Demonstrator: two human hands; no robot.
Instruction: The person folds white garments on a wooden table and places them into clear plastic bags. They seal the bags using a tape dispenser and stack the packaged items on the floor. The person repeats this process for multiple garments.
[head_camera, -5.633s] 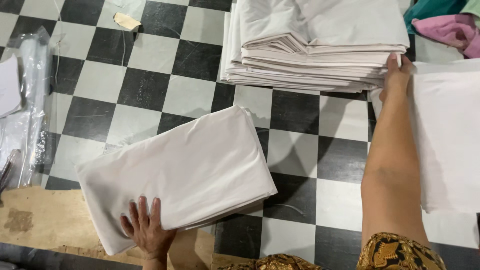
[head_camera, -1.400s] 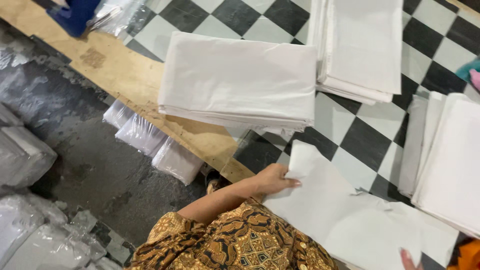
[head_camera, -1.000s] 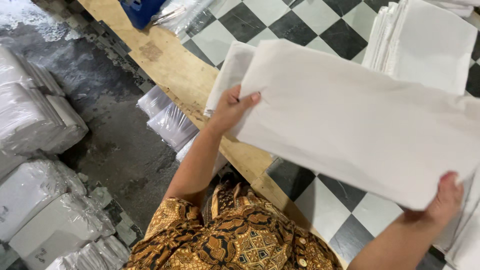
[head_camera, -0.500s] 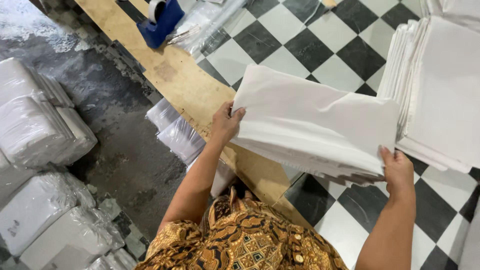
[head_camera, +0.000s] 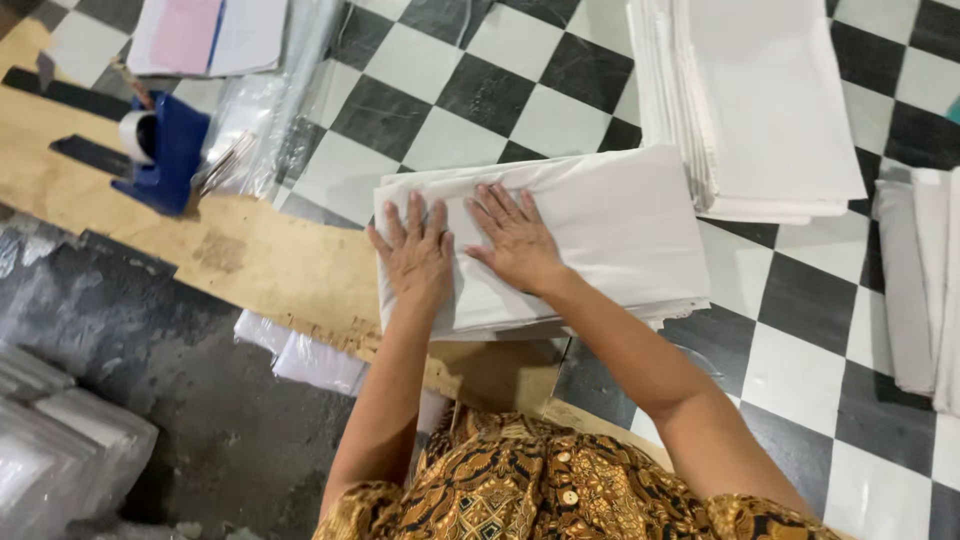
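Observation:
A folded white cloth stack (head_camera: 620, 225) lies on the black-and-white checkered table (head_camera: 440, 100), its near edge over the wooden border. My left hand (head_camera: 415, 255) rests flat on the stack's left end, fingers spread. My right hand (head_camera: 515, 238) lies flat beside it, palm down, near the stack's middle. Neither hand grips anything; both press on the top layer.
A taller pile of white folded cloth (head_camera: 750, 100) stands at the back right, another pile (head_camera: 925, 280) at the right edge. A blue tape dispenser (head_camera: 165, 150) and clear plastic bags (head_camera: 270, 110) lie at the left. Bagged white packs (head_camera: 310, 360) sit below the wooden edge (head_camera: 260, 265).
The folded cloth that both hands held in the air has been laid on the table. Both hands now lie flat on top of it.

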